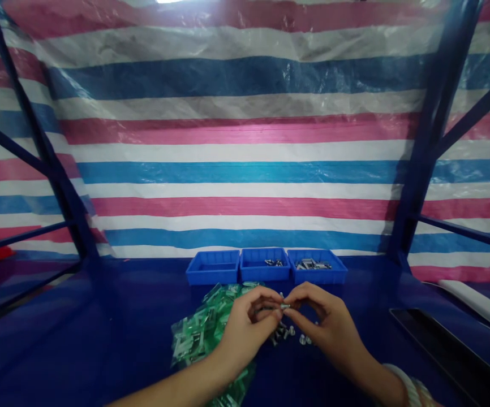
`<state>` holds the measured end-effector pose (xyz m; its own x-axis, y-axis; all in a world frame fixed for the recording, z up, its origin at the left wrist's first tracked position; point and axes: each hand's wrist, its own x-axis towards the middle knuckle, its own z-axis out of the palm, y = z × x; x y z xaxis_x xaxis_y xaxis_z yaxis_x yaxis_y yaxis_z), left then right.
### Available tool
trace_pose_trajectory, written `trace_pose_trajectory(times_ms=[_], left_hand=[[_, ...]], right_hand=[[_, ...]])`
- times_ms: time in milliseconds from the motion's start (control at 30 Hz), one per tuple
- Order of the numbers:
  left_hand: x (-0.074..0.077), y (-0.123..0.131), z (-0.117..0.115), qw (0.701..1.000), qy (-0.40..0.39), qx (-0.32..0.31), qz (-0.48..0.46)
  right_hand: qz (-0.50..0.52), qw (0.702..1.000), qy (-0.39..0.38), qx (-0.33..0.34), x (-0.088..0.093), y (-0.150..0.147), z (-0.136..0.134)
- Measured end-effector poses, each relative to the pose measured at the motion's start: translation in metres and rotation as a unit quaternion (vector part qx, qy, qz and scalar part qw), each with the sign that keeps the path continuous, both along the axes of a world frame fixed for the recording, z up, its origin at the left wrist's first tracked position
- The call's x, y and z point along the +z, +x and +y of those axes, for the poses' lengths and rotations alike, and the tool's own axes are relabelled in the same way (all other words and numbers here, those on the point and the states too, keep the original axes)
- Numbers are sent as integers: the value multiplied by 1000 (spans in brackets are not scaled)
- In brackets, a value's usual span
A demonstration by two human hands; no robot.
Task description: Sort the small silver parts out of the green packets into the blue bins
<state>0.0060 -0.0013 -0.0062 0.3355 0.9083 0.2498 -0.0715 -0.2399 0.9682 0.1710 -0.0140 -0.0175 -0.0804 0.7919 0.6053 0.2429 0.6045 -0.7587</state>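
Screw [285,306], small and metal, sits pinched between our two hands just above the counter [113,333], in front of the middle bin. Our left hand [249,322] closes thumb and forefinger narrow on one end; our right hand [319,316] closes the same way on the other end, fingertips of both almost touching. Whether it is one part or two being joined we cannot tell, too small.

Step in hand, we judge: fitting or turning small hardware together, mid-assembly, part not yet set down.

Just beneath the hands a loose scatter of screws [289,334] lies on the counter. To the left of it, partly under our left wrist, lies a pile of green plastic bags [198,330] with small parts inside, contents blurred.

Behind, three blue bins stand in a row, touching: left bin [213,267] looks bare inside, middle bin [265,264] holds a few metal pieces, right bin [317,265] holds more.

Far right, a dark flat tray [448,353] and a white object [478,302] lie well apart from the work. Striped tarp [245,141] hangs behind, on a blue frame [423,130].

Next move, we judge, calls for a steady pinch and fine finger twist so the piece does not slip into the scatter, then a short reach forward to a bin.
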Motion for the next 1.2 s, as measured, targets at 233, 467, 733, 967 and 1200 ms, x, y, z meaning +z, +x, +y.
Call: trace_pose_trajectory(times_ms=[233, 467, 733, 967, 1200], left_hand=[[5, -1, -5, 998, 19, 39, -45], [0, 5, -6, 999, 30, 37, -12], [23, 22, 60, 978, 149, 50, 137], [21, 39, 123, 955, 201, 83, 204], [10, 5, 63, 948, 227, 63, 214]], right_hand=[[134, 982, -117, 56, -13, 0, 12], [91, 990, -94, 55, -16, -3, 11], [66, 995, -15, -68, 0, 21, 27], [-141, 986, -43, -83, -12, 46, 50], [-333, 943, -6, 3, -24, 28, 53]])
